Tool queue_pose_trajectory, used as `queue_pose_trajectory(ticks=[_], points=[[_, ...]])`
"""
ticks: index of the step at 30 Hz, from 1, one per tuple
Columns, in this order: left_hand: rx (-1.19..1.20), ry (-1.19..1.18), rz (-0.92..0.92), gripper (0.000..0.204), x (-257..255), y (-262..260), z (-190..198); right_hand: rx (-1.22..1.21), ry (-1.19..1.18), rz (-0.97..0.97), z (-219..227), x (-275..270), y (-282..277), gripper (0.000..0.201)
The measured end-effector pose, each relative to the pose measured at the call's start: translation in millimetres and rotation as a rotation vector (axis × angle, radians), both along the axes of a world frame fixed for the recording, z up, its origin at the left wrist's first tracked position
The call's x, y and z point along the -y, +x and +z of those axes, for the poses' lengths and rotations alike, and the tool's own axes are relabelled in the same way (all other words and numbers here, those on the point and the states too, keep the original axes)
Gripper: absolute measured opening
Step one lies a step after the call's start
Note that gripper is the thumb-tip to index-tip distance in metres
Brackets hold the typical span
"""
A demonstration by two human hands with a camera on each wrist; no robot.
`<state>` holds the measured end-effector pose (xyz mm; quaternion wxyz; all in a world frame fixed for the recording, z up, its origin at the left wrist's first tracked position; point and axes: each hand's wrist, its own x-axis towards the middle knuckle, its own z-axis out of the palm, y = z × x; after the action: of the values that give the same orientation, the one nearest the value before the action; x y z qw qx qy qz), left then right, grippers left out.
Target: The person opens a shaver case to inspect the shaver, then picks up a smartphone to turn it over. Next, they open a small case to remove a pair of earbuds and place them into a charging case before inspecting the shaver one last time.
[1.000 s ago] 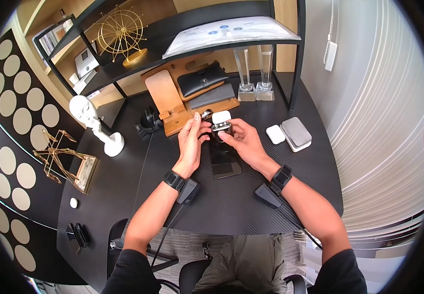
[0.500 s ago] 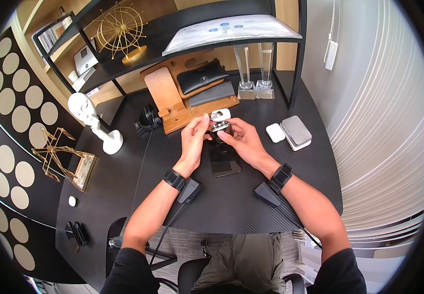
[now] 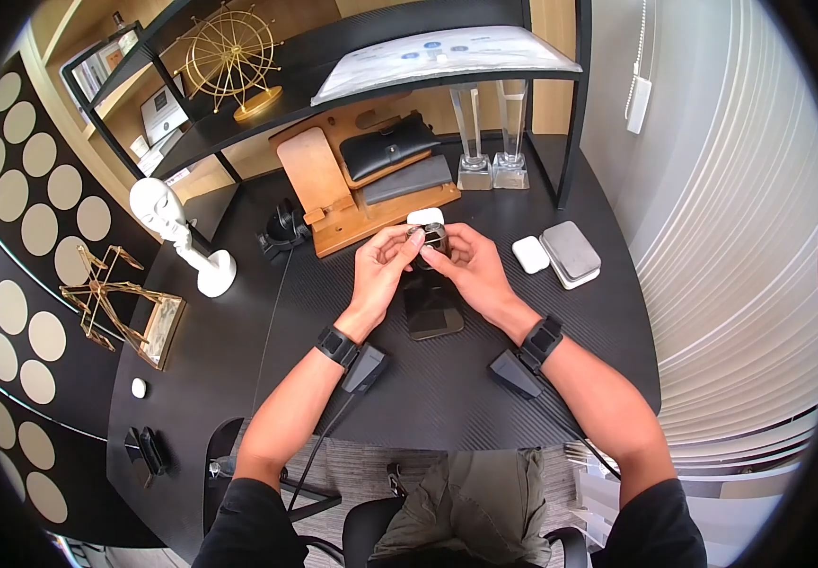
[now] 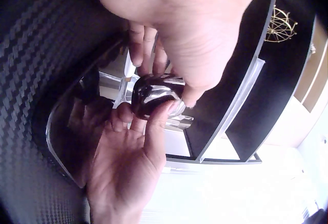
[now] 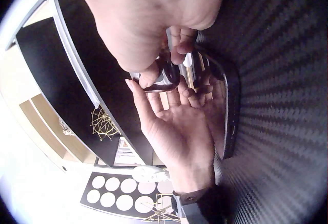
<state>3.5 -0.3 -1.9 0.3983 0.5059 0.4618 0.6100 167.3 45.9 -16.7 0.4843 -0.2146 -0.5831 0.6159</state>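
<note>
In the head view my right hand (image 3: pixel 478 276) holds a small earbud case (image 3: pixel 434 233) with a dark, glossy shell, the thumb on its near face and fingers round the far side. My left hand (image 3: pixel 380 275) meets it from the other side, its thumb and fingertips pinching the shell's edge. A white lid-like part (image 3: pixel 425 217) shows just beyond the fingers. The left wrist view gives the mirror-like shell (image 4: pixel 156 96) between both hands, partly covered by fingers. Under the hands a black phone (image 3: pixel 434 317) lies on the desk.
A white case (image 3: pixel 530 254) and a grey-topped box (image 3: pixel 572 254) lie to the right. Behind the hands stands a wooden organizer (image 3: pixel 324 180) with a black pouch (image 3: pixel 387 149). Crystal columns (image 3: pixel 474 170), a white head sculpture (image 3: pixel 217 272) and a gold wheel model (image 3: pixel 165 331) stand around the desk.
My left hand has moved right with a small dark, shiny piece and now meets the case. The white lid part has gone from upright to mostly hidden behind the fingers.
</note>
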Motion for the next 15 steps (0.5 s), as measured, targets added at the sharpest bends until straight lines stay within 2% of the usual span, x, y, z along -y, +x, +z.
queue_pose_trajectory(ticks=[10,15], points=[[-0.071,-0.035,-0.026,0.030,-0.7,-2.5,-2.9,0.024,-0.023,0.037,1.2,0.5,-0.2,0.029],[-0.046,-0.043,0.020,0.029,1.3,-0.2,1.4,0.025,-0.020,0.046,3.3,1.7,0.3,0.030]])
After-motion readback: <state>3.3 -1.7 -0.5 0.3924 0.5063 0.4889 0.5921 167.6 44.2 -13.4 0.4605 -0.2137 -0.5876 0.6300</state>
